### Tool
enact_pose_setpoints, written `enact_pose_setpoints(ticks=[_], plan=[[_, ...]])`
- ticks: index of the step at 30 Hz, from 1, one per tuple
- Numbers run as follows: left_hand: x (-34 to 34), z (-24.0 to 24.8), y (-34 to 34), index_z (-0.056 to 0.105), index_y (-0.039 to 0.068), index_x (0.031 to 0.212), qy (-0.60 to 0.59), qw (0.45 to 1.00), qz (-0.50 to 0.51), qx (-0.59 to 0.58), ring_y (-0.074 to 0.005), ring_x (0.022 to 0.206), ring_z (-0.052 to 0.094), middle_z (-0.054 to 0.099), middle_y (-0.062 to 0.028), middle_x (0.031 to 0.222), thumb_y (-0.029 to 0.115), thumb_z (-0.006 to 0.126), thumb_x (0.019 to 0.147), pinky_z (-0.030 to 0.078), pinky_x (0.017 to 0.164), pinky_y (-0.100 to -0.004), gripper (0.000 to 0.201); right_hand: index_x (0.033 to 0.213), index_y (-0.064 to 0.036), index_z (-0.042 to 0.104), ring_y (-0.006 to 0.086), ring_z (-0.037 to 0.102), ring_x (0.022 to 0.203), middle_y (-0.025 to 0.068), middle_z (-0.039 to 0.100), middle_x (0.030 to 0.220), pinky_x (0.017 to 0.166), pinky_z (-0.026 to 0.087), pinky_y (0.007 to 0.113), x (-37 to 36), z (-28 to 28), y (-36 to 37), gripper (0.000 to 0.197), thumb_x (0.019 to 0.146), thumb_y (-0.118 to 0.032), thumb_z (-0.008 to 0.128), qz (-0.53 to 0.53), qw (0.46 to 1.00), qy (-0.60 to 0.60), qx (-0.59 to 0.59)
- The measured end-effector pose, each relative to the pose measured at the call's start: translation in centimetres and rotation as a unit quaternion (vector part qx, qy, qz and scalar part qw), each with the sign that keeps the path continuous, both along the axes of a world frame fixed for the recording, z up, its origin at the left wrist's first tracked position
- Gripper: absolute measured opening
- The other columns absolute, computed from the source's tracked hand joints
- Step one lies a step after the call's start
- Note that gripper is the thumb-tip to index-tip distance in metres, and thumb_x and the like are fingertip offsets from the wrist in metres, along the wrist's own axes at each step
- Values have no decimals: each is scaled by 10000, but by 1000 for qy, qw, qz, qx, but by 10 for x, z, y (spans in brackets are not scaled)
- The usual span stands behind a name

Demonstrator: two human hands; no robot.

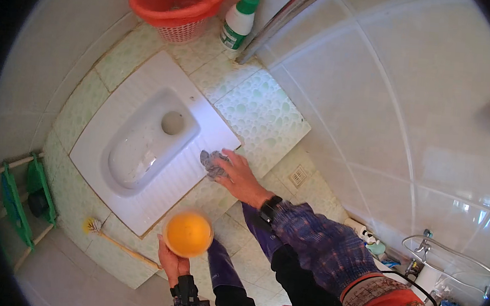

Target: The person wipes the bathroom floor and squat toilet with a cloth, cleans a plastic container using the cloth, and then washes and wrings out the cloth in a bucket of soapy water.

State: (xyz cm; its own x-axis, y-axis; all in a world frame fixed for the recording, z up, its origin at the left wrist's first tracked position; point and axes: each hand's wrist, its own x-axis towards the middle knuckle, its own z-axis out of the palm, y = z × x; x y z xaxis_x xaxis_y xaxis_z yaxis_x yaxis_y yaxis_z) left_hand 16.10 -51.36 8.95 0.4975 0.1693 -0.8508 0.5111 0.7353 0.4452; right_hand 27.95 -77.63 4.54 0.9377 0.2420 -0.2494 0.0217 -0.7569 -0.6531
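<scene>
My right hand (243, 179) is closed over a crumpled grey rag (211, 160), pressed on the ribbed right side of a white squat toilet (116, 105). Its weave is too blurred to tell cloth from scouring wool. Lower down, my left hand (170, 259) grips the side of a round bowl (188, 235), orange inside with a paler rim. Whether the orange is liquid or the bowl's own colour I cannot tell. The bowl is held level, just off the toilet's near edge. Some small dark specks lie in the toilet basin.
A long-handled brush (122, 247) lies on the tiles at left, near a green folding rack (38, 188). Behind the toilet stand a red basket (180, 27) and a white bottle with green cap (239, 23), beside a metal pipe (284, 21). A floor drain (298, 176) is at right.
</scene>
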Motion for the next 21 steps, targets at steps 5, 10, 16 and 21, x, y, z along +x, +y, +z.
enact_pose_setpoints(ticks=[5,10,16,21], plan=[[32,11,-27,492,2,1288,-50,996,-26,-67,-234,1160,565,574,-126,1260,371,465,1004,475,968,-404,466,1422,-142,351,254,483,1213,111,495,1325,987,425,429,-17,85,-4,613,880,-245,620,-93,836,383,381],[60,32,-80,484,-7,1284,-63,985,-130,-90,-227,1168,561,564,-115,1280,319,491,999,453,998,-388,433,1429,-62,344,165,539,1097,99,528,1280,894,475,269,-36,66,-50,545,918,-105,528,-193,812,418,358],[67,25,-86,563,13,1011,-84,949,-282,112,-135,824,580,606,-37,946,245,537,986,466,764,-263,235,1428,-26,333,145,494,1200,74,513,1322,1025,400,290,-36,68,-59,577,891,18,540,-223,842,324,369],[70,44,-110,548,76,914,-1,977,-146,153,-99,787,528,553,-1,832,288,549,973,440,726,-248,220,1407,-37,392,158,483,1235,77,509,1355,1056,385,314,-32,60,-82,493,933,6,522,-236,888,133,371]])
